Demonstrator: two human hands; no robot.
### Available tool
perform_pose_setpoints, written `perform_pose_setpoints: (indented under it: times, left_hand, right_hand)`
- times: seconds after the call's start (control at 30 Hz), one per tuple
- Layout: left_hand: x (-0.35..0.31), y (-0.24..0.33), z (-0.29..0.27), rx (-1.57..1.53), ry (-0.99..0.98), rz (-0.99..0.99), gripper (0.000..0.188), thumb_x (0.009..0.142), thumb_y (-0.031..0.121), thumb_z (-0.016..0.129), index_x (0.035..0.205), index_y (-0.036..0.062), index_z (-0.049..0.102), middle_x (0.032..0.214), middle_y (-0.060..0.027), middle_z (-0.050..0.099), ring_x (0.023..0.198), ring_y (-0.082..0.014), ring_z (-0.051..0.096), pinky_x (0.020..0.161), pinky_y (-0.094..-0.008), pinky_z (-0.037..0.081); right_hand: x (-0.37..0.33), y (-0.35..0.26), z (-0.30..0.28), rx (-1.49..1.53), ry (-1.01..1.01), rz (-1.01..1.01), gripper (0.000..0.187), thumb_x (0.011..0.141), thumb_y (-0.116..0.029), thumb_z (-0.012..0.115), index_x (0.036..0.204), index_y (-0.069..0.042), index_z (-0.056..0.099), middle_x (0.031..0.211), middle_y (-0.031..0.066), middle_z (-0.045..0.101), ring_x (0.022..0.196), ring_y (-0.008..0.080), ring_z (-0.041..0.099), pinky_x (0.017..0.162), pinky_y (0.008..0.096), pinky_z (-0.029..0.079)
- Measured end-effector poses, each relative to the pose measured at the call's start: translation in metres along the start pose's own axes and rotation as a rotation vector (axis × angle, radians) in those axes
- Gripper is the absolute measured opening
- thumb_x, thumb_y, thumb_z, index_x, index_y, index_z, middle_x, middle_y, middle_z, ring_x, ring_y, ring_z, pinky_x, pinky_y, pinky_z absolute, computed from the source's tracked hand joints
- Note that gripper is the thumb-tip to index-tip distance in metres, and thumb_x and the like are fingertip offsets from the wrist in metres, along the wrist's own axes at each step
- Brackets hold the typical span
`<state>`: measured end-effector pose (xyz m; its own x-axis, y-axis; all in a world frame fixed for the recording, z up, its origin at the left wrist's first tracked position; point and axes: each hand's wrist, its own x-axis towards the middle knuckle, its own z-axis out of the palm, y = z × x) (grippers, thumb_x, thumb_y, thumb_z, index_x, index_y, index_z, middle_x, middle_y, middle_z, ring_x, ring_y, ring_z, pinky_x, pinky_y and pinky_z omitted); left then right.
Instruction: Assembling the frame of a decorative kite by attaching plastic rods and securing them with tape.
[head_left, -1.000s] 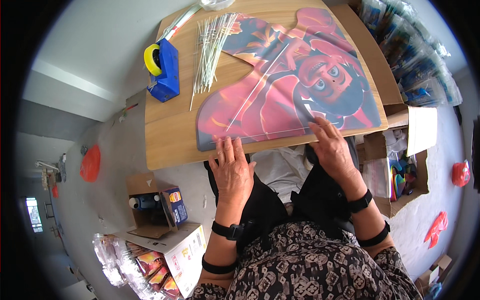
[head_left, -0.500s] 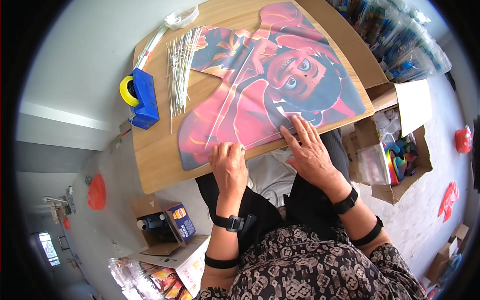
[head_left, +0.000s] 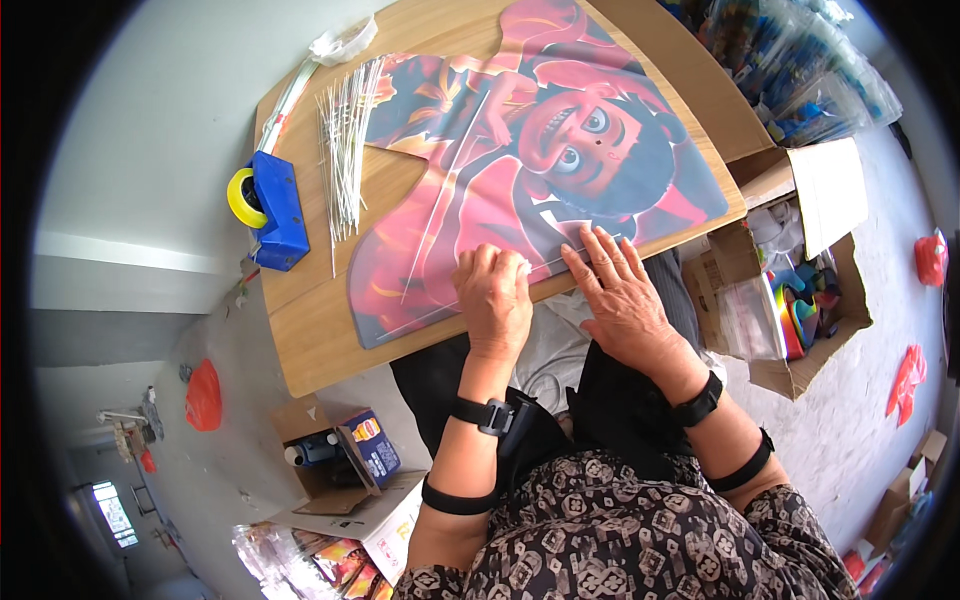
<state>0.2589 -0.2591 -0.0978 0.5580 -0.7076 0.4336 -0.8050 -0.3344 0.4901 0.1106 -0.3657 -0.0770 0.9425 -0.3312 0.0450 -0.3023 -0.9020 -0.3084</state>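
Observation:
A printed sheet in red, pink and dark grey with a cartoon figure point(head_left: 430, 230) lies spread on the wooden table. My left hand point(head_left: 492, 300) is closed above its near edge, fingers pinched together; a small whitish bit shows at the fingertips, too small to name. To its right, my right hand point(head_left: 622, 300) lies open, fingers stretched flat on the sheet near that edge. A thin white rod point(head_left: 440, 190) rests slantwise across the sheet. Another thin pale rod point(head_left: 425, 327) runs along the near edge, partly hidden by my hands.
Left of the sheet lies a bundle of thin white rods point(head_left: 345, 150). A blue tape dispenser point(head_left: 280, 215) with yellow tape stands at the table's point(head_left: 300, 330) left edge, a clear plastic bowl point(head_left: 343, 42) beyond. Open cardboard boxes point(head_left: 850, 330) stand right, another point(head_left: 300, 425) lower left.
My left hand has slid right along the sheet's near edge, closer to my right hand. My right hand stays flat at nearly the same spot. The whole view has shifted slightly.

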Motion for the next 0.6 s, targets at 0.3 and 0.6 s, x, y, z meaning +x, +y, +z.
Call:
perform_pose_setpoints:
  times: [0.3,0.6]
  left_hand:
    - [-0.002,-0.003,-0.009,-0.018,-0.042,0.01,0.011,0.071,0.003,0.067,0.078,0.006,0.059,0.08,-0.0058,0.054,0.081,-0.0273,0.052,0.071,-0.0384,0.041]
    - [0.006,0.01,0.011,-0.013,-0.047,0.084,0.009,0.075,0.006,0.065,0.08,0.0084,0.058,0.082,-0.0052,0.052,0.083,-0.0269,0.049,0.075,-0.0413,0.038]
  right_hand:
    - [-0.001,0.004,0.001,0.016,0.016,-0.003,0.09,0.066,-0.018,0.076,0.142,-0.007,0.029,0.148,0.0196,0.023,0.139,0.0321,0.021,0.113,0.0449,0.017]
    - [-0.001,0.004,0.006,0.037,0.049,-0.01,0.09,0.064,-0.019,0.076,0.141,-0.006,0.031,0.147,0.021,0.025,0.138,0.0339,0.023,0.113,0.0453,0.017]
